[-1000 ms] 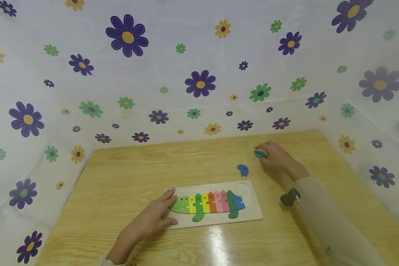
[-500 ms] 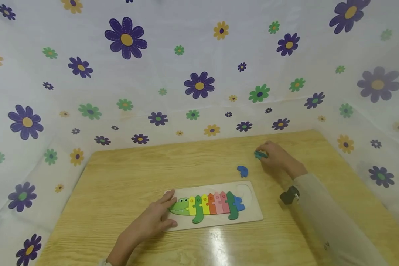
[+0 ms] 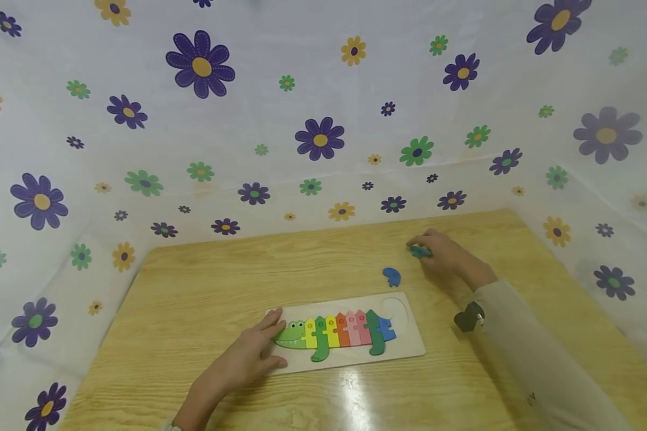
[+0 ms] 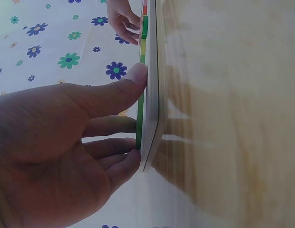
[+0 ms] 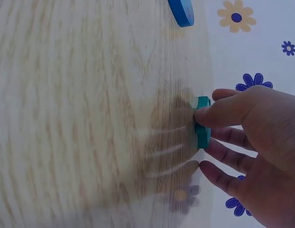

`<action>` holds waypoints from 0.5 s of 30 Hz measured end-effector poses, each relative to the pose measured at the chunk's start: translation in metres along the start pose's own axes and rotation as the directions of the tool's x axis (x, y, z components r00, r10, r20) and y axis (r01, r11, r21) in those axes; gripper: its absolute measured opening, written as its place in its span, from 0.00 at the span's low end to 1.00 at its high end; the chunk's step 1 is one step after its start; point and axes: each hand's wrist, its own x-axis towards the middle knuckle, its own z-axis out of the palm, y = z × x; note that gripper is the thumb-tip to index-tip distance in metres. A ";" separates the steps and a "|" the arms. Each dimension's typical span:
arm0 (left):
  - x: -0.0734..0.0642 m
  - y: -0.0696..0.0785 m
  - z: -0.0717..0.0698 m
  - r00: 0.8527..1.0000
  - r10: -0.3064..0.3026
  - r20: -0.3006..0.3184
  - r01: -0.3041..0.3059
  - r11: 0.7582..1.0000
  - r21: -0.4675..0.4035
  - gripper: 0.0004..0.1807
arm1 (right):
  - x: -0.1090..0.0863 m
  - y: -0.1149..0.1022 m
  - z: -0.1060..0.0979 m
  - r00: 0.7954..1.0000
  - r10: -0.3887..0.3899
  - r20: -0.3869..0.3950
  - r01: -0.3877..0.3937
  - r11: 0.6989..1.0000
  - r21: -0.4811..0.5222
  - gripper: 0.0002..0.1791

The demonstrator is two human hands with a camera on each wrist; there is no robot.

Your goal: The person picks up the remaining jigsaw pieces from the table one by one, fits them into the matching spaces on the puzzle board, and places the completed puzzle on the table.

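Observation:
A pale wooden puzzle board [image 3: 350, 357] lies on the table, with a colourful crocodile made of interlocking pieces [image 3: 342, 330] in it. My left hand [image 3: 242, 359] rests on the board's left end, thumb and fingertips touching beside and on the green head [image 3: 291, 336]. At the back right, my right hand [image 3: 444, 254] pinches a teal puzzle piece [image 5: 203, 135] between thumb and fingers, low over the table. Part of that piece is hidden by the fingers. A curved blue puzzle piece [image 3: 392, 276] lies loose between that hand and the board.
A round outlined recess [image 3: 401, 310] shows at the board's right end. The wood-grain table [image 3: 221, 275] is enclosed at the back and sides by a white flowered cloth [image 3: 248, 120]. A dark device [image 3: 468, 317] is strapped at the right wrist.
The right hand's fingertips have shifted slightly left over the teal piece. The left hand, board and blue piece stay put; the head view has moved a little.

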 end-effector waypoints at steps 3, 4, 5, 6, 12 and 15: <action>0.000 0.000 0.000 1.000 0.003 -0.003 -0.003 1.000 0.002 0.40 | 0.000 -0.002 0.000 1.000 0.001 0.011 -0.001 1.000 -0.010 0.20; 0.000 -0.001 0.000 1.000 0.005 -0.004 -0.005 1.000 0.002 0.40 | 0.000 -0.002 0.000 1.000 0.003 0.013 -0.003 1.000 -0.013 0.20; 0.000 -0.001 0.001 1.000 0.006 -0.005 -0.006 1.000 0.004 0.40 | 0.000 -0.003 0.000 1.000 0.008 0.017 -0.007 1.000 -0.017 0.19; 0.001 -0.001 0.001 1.000 0.007 -0.006 -0.007 1.000 0.006 0.40 | 0.000 -0.003 -0.001 1.000 0.014 0.021 -0.014 1.000 -0.021 0.18; 0.001 -0.004 0.002 1.000 0.014 -0.004 -0.014 1.000 0.011 0.41 | -0.001 -0.002 -0.002 0.998 0.031 0.047 -0.029 0.999 -0.042 0.16; 0.001 -0.005 0.003 1.000 0.014 -0.009 -0.014 1.000 0.013 0.41 | -0.002 -0.002 -0.003 0.997 0.044 0.058 -0.041 0.998 -0.054 0.15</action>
